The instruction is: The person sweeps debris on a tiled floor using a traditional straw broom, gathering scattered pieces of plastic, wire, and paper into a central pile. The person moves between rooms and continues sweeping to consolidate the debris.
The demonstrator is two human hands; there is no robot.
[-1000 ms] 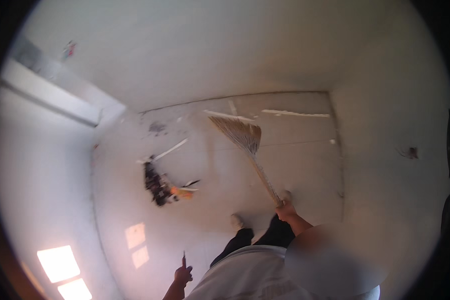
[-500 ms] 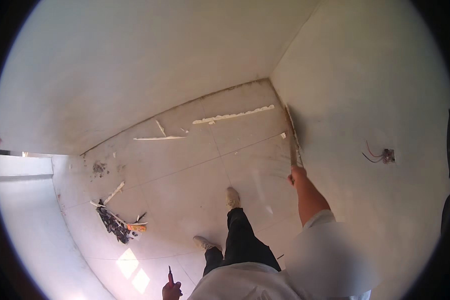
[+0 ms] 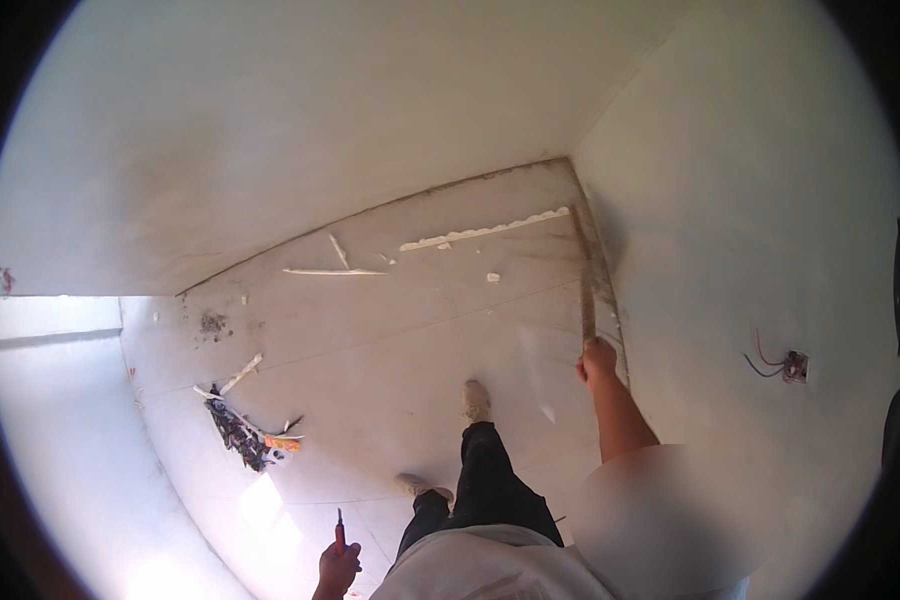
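My right hand (image 3: 598, 360) grips the wooden handle of a broom (image 3: 585, 285), which reaches along the base of the right wall toward the far corner; its bristles blur against the wall. My left hand (image 3: 338, 568), low at the picture's bottom edge, holds a thin red tool (image 3: 339, 532) upright. My dark-trousered legs and light shoes (image 3: 476, 400) stand on the pale tiled floor between the two hands.
A pile of dark debris with an orange scrap (image 3: 248, 435) lies at the left. White plaster strips (image 3: 485, 232) and scraps lie near the far wall. Loose wires (image 3: 782, 365) stick out of the right wall. A bright sunlight patch (image 3: 265, 500) falls on the floor.
The view swung from the open floor toward the right corner. The broom moved from the middle of the floor to the foot of the right wall. The debris pile shifted left in the picture.
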